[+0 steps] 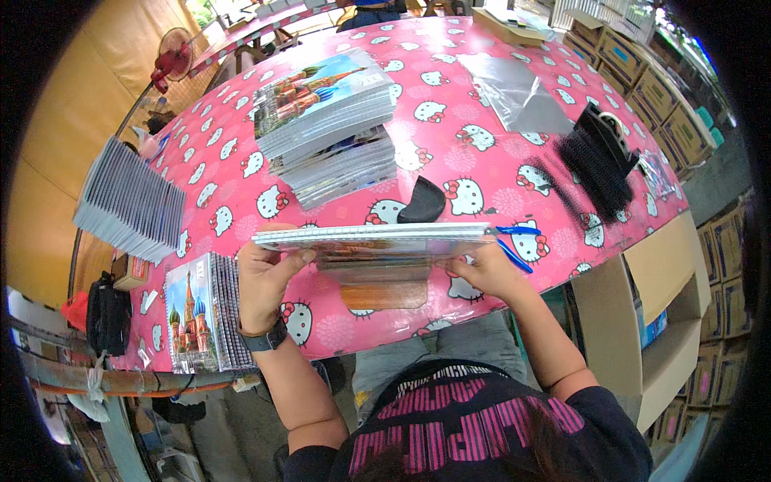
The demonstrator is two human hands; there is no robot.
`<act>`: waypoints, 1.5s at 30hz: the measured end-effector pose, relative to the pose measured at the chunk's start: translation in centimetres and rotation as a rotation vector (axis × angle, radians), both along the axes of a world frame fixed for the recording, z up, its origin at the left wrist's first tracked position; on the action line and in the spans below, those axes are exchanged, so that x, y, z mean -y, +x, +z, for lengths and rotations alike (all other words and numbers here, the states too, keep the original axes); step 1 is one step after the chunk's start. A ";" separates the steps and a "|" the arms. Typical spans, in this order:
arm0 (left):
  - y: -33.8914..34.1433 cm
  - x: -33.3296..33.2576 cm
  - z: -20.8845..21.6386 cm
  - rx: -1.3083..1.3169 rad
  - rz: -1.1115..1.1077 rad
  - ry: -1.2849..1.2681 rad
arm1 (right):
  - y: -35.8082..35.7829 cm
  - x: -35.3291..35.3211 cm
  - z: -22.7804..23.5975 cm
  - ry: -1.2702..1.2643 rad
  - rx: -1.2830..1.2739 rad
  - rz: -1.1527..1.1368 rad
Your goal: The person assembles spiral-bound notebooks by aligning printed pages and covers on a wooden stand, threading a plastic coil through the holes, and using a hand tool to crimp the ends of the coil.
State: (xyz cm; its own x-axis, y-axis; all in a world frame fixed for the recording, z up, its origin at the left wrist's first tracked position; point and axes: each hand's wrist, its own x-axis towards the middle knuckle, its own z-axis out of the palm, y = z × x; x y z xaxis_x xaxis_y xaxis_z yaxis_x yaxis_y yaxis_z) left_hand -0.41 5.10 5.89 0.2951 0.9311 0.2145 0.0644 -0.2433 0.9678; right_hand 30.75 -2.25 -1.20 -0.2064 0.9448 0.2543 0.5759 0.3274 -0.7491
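In front of me, a thin bundle of white-edged printed sheets (pixel 369 234) stands nearly edge-on between my two hands. My left hand (pixel 269 277) is closed on its left end, thumb on the near face. The right end is pinched by my right hand (pixel 479 271). Just beyond that hand lies a tool with blue handles (pixel 516 251); its other end is hidden. Below the sheets is a brown, wood-like board (pixel 385 296). A black curved piece (pixel 422 201) lies past the sheets. To the left is a row of wire-bound calendars (pixel 197 313) with a colourful domed building on the cover.
A tall calendar stack (pixel 325 120) stands ahead and another (pixel 132 201) at far left. Black binding strips (pixel 598 161) and clear plastic sheets (pixel 514 92) lie right. An open carton (pixel 634 313) adjoins the table's right edge. A person (pixel 369 14) is at the far end.
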 end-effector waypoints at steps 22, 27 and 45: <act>4.0 0.1 -7.2 0.389 0.390 -0.030 | 21.9 -1.7 -5.0 -0.075 0.539 -1.010; 3.9 0.1 -6.8 0.388 0.429 -0.015 | 22.5 -2.2 -4.9 -0.014 0.363 -0.935; 14.2 4.1 -4.3 -0.733 0.362 0.712 | 6.3 1.3 6.3 -0.082 -0.025 -0.215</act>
State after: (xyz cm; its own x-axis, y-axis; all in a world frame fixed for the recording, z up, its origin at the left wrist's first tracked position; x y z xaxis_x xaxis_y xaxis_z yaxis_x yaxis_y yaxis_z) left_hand 13.76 1.02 1.60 0.3046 0.7200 0.6235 0.7505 -0.5845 0.3083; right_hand 37.02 -3.51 5.13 0.0071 0.9841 0.1772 0.6071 0.1366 -0.7828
